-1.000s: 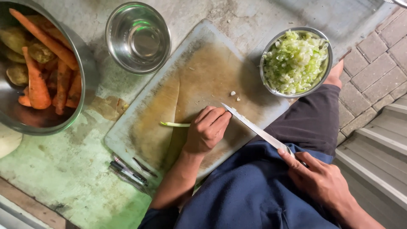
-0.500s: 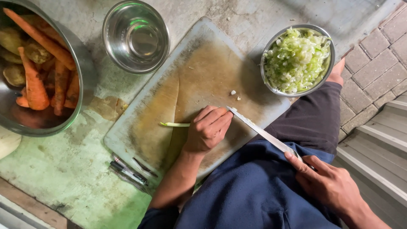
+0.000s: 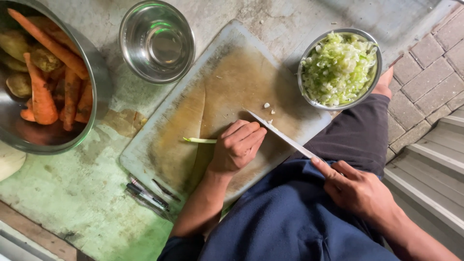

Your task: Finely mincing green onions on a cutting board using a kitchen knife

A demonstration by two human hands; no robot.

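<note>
A worn, stained cutting board (image 3: 227, 72) lies in front of me. My left hand (image 3: 237, 145) is curled on a thin green-white scallion stalk (image 3: 198, 140), pinning it to the board; the stalk's end sticks out to the left. My right hand (image 3: 357, 188) grips the handle of a long knife (image 3: 280, 135). Its blade runs up-left to my left fingers, the tip resting on the board. Two small white pieces (image 3: 267, 106) lie just beyond the blade.
A steel bowl of chopped green-white scallion (image 3: 338, 67) stands at the board's right corner. An empty steel bowl (image 3: 157, 41) sits at the upper left. A large bowl of carrots and potatoes (image 3: 43, 82) is far left. Small tools (image 3: 147, 193) lie below the board. Steps (image 3: 430, 159) descend at right.
The knife blade has slid slightly along the board beside my left fingers. Both hands stay nearly in place on the stalk and the handle.
</note>
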